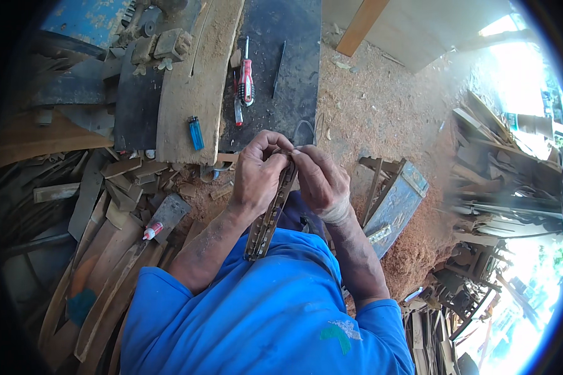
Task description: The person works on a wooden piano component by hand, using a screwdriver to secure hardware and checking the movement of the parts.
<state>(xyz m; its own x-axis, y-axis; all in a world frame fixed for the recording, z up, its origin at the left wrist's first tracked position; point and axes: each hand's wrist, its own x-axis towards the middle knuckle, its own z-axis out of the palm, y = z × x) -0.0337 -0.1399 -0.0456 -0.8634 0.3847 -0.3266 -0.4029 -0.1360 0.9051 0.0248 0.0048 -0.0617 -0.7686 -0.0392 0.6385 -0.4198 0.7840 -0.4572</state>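
A long, narrow brown strip (271, 222) with small metallic pieces in rows along it slants from my fingertips down to the front of my blue shirt. My left hand (261, 170) is closed round its upper end, thumb and finger pressed together. My right hand (322, 181) pinches at the same end, its fingertips meeting those of the left. What lies exactly between the fingertips is too small to make out. Just beyond my hands is the dark workbench top (266, 122), with a thin loop of wire (304, 127) at its near edge.
On the bench lie a red-handled screwdriver (246, 84), a smaller screwdriver (238, 112), a thin dark blade-like strip (279, 69) and a blue lighter (196, 133) on a wooden board (191, 94). Scrap wood (122, 187) is piled at left. A grey-blue wooden box (397, 203) stands in sawdust at right.
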